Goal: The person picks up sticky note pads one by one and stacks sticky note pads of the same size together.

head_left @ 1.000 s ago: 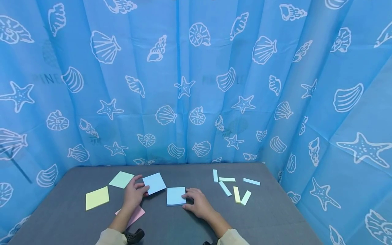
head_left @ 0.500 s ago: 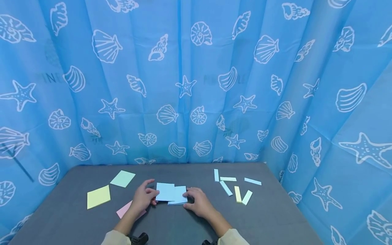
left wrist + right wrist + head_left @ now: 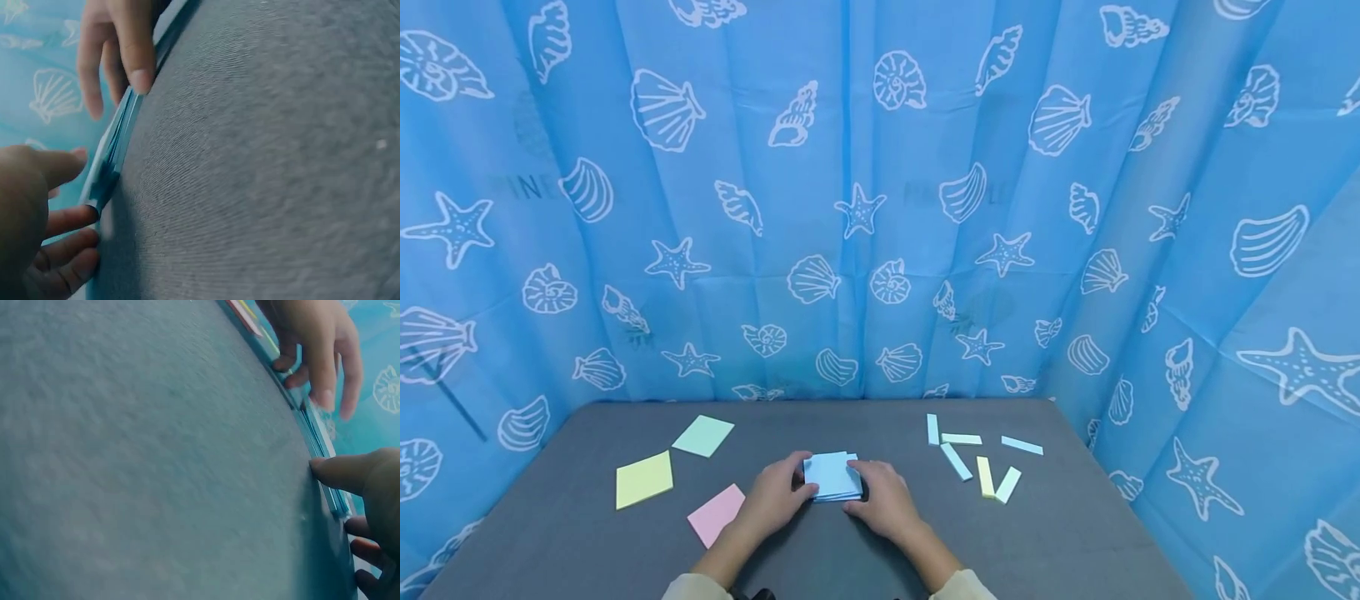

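Two pads of light blue sticky notes (image 3: 832, 475) lie one on the other near the middle of the table, their edges slightly out of line. At the stack's left side my left hand (image 3: 775, 493) grips it, fingers by the far corner and thumb by the near one. My right hand (image 3: 883, 500) holds the opposite side, with its thumb at the front edge. Seen edge-on in the left wrist view, the blue stack (image 3: 115, 147) has small gaps between its layers. The right wrist view shows the right thumb (image 3: 340, 473) against the stack's edge.
Left of the hands lie a yellow pad (image 3: 644, 480), a green pad (image 3: 703, 436) and a pink pad (image 3: 716, 514). Several narrow sticky strips (image 3: 985, 477) are scattered at the right. A blue shell-print curtain (image 3: 850, 250) hangs behind the grey table (image 3: 1037, 533).
My left hand has carried its blue pad rightward and set it onto the other blue pad. The right hand has stayed beside the stack. The pink pad is now less covered by the left arm.
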Available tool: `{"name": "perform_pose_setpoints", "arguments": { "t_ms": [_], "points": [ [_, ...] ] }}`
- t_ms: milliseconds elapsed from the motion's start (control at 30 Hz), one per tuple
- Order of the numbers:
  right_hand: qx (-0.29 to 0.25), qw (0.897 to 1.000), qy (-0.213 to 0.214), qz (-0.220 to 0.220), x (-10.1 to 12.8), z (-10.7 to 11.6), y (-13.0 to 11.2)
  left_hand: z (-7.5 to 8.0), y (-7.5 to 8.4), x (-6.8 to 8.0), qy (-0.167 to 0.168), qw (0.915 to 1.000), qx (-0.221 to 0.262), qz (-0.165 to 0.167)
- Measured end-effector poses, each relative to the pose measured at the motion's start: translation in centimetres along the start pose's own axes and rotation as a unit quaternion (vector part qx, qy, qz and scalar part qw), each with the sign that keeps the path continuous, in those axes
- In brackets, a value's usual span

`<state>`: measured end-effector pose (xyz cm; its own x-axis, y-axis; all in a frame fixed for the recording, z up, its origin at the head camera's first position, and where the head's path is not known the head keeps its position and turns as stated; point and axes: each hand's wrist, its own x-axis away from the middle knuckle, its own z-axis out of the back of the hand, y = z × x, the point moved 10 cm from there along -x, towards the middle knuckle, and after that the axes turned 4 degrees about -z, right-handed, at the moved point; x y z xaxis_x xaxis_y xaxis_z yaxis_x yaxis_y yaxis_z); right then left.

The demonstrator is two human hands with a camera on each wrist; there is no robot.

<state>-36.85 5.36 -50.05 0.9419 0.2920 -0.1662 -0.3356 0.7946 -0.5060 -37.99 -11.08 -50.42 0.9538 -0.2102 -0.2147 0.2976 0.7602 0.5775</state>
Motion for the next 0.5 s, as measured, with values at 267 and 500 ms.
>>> {"name": "perform_pose_setpoints", "arguments": {
  "t_ms": [267, 500],
  "points": [
    [0.043, 0.999, 0.013, -0.021, 0.2, -0.1, -0.5, -0.7, 2.1, 0.3, -0.024, 0.9917, -0.116, -0.05],
    [0.057, 0.998, 0.014, -0.023, 0.2, -0.1, -1.0, -1.0, 3.0, 0.3, -0.018, 0.9842, -0.16, -0.073]
  ]
}}
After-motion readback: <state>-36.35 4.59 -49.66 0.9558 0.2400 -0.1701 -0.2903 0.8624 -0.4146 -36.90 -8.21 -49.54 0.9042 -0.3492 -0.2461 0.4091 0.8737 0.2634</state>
